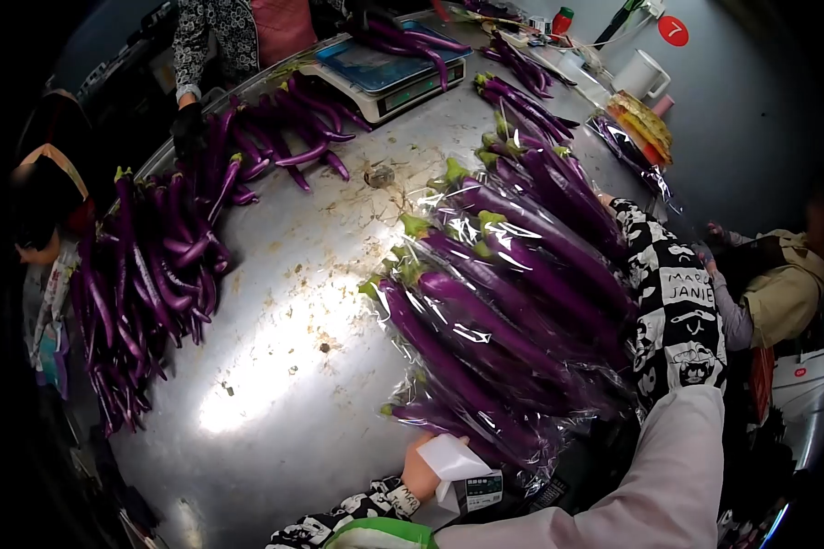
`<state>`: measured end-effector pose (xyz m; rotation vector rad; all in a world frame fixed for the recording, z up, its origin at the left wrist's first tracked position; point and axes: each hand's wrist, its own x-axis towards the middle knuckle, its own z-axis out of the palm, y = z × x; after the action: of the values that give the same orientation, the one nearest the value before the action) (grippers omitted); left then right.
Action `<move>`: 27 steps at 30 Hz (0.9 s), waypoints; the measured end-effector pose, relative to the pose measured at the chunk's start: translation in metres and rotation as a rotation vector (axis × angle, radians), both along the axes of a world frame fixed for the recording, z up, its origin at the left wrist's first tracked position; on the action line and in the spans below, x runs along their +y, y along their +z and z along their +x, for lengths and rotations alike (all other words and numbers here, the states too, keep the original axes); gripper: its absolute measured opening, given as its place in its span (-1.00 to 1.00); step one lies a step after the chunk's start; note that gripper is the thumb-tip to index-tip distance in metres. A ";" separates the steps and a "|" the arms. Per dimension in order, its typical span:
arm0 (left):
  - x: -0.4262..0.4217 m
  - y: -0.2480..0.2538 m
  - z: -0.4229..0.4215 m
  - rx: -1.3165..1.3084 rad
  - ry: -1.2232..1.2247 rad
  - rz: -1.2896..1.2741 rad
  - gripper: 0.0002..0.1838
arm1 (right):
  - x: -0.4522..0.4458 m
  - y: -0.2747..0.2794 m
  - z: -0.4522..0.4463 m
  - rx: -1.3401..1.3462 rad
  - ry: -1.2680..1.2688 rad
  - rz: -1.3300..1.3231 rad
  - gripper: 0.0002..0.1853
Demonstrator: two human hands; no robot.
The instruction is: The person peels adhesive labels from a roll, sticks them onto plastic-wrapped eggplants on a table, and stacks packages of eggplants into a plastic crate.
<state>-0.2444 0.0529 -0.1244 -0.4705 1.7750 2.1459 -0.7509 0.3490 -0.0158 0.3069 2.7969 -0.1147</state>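
On the table (275, 393) before you, bagged eggplants (513, 316) lie to your right, loose eggplants (156, 265) to your left. The scale (398, 99) stands at the far side with further eggplants (421, 39) on it; a person (279, 32) stands beyond the table.

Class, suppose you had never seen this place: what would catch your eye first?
Probably the glossy eggplants in clear plastic, heaped on the right of the metal table. Next might come the unwrapped eggplants piled along its left side, and the scale near the far edge, with more eggplants on it.
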 end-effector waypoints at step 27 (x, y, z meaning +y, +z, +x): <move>-0.155 -0.002 0.246 -0.059 0.315 -0.051 -0.85 | -0.141 0.000 0.202 0.150 0.020 -0.321 -0.21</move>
<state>0.0021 -0.1025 -0.1266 -0.8679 1.8286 2.2641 -0.5485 0.2084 -0.0159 0.1982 2.8656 -0.5969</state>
